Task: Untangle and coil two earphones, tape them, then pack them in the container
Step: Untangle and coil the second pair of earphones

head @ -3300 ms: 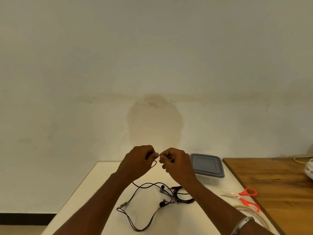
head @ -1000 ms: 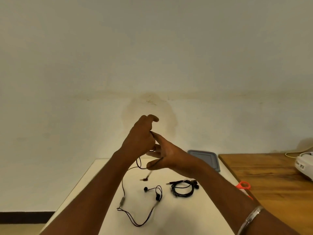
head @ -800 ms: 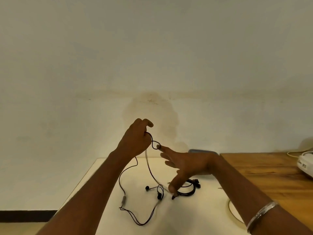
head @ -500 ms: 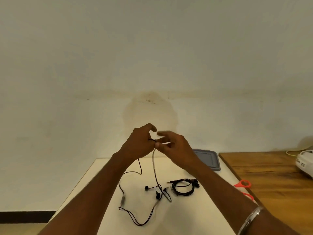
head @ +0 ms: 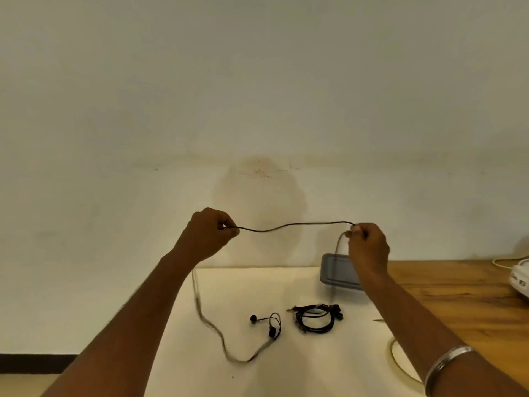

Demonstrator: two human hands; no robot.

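Hands stretch 1 earphone cable above a white table (head: 177,368).

Left hand (head: 207,234) and right hand (head: 367,247) each pinch the thin black cable (head: 297,224), its taut span running left to right with a slight wave. Blurred ends hang from both fists; the left one trails down to 2 earbuds (head: 267,325) on the table. Just right of them lies a coiled earphone (head: 316,320), with a grey container (head: 336,272) behind it.
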